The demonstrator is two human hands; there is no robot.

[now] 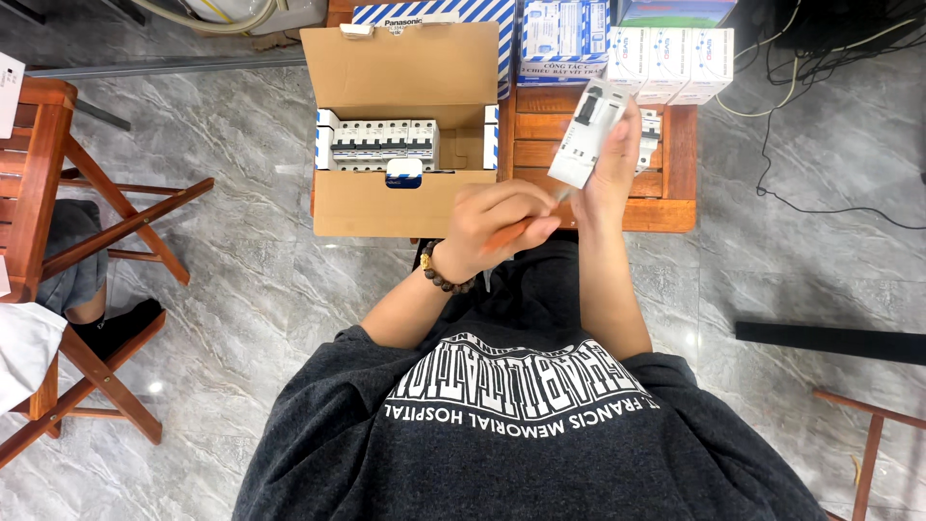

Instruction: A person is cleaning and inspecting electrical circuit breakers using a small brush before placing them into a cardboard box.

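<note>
The breaker [585, 135], a white oblong module, is held up over the near edge of the table [666, 207], its long axis tilted from about 7 o'clock up to 1 o'clock. The right hand [617, 164] is closed around its lower right side, fingers wrapped behind it and the thumb along its edge. The left hand [497, 227] sits just at 8 o'clock from the breaker's lower end, curled shut on a screwdriver [526, 227] with an orange handle; the shaft points up and right toward the breaker's bottom face, and the tip looks to be touching or nearly touching it, though the fingers hide the exact contact. A bead bracelet [444, 275] rings the left wrist.

At 10 o'clock from the hands stands an open carton [405, 203] with a row of similar breakers [384, 143] packed inside. At 12 o'clock, behind the held breaker, are stacked white boxes [670, 63] and a blue-striped box [434, 13]. Nothing lies between screwdriver and breaker. Wooden chairs [87, 232] stand at 9 o'clock on the marble floor [231, 289], cables [820, 125] at 2 o'clock.
</note>
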